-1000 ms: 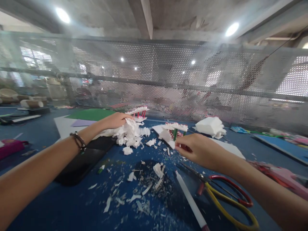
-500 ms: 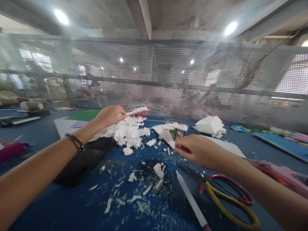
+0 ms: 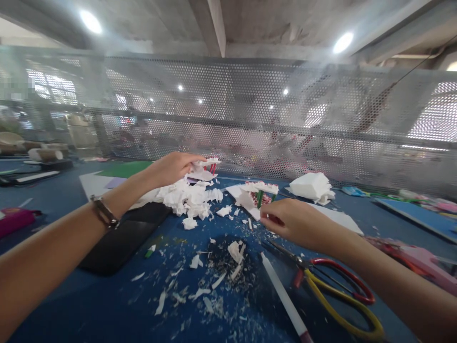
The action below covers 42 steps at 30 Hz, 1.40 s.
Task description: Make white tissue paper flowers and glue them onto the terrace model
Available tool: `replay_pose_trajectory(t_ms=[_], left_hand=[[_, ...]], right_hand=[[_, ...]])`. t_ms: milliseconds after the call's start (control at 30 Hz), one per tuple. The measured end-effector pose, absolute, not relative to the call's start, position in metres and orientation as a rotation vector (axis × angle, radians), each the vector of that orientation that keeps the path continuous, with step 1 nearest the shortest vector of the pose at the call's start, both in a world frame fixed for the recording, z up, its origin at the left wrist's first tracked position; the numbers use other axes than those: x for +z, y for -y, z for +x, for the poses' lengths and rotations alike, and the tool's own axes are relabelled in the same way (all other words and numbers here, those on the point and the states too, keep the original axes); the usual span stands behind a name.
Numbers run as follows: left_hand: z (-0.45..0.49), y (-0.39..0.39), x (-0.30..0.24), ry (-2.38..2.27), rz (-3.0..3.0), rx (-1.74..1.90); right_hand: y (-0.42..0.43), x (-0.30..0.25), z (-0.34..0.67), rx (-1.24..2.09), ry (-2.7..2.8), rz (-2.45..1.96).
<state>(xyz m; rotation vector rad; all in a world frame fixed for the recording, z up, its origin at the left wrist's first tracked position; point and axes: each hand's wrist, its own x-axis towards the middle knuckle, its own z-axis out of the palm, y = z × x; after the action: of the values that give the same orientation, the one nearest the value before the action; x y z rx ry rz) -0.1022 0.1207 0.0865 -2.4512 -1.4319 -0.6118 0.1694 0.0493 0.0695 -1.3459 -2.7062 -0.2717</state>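
Note:
My left hand (image 3: 173, 167) reaches far across the blue table and grips a small white foam model with red legs (image 3: 206, 168), lifted a little above the surface. Just below it lies a heap of torn white foam scraps (image 3: 188, 198). My right hand (image 3: 291, 221) stays lower at centre right, its fingers pinched on something small and red I cannot make out. Right in front of it stands a second white foam piece with green and red sticks (image 3: 258, 194).
Scissors with red and yellow handles (image 3: 332, 284) lie at the right, a white stick (image 3: 283, 297) beside them. A black flat object (image 3: 123, 240) sits under my left forearm. Foam blocks (image 3: 312, 186) and coloured sheets (image 3: 125, 169) lie farther back, before a perforated metal screen (image 3: 250, 119).
My left hand rose off the scrap heap, moved right and took hold of the red-legged foam model. My right hand has barely moved.

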Motion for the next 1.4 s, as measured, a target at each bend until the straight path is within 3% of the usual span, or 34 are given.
replay_pose_trajectory(t_ms=[133, 333, 467, 733, 1400], left_hand=[[-0.092, -0.107, 0.093, 1.438, -2.695, -0.685], [-0.055, -0.08, 0.082, 1.291, -3.037, -0.872], [-0.039, -0.064, 0.073, 1.228, -3.238, -1.096], [-0.054, -0.088, 0.076, 1.338, -3.172, -1.221], [-0.088, -0.11, 0.089, 1.486, -3.023, -1.034]], right_hand=[[-0.051, 0.068, 0.168, -0.197, 2.612, -1.346], [-0.041, 0.059, 0.155, 0.357, 2.268, -1.117], [-0.032, 0.055, 0.146, 0.47, 2.252, -1.077], [-0.039, 0.068, 0.152, 0.723, 2.204, -1.214], [-0.051, 0.087, 0.178, 0.571, 2.317, -1.264]])
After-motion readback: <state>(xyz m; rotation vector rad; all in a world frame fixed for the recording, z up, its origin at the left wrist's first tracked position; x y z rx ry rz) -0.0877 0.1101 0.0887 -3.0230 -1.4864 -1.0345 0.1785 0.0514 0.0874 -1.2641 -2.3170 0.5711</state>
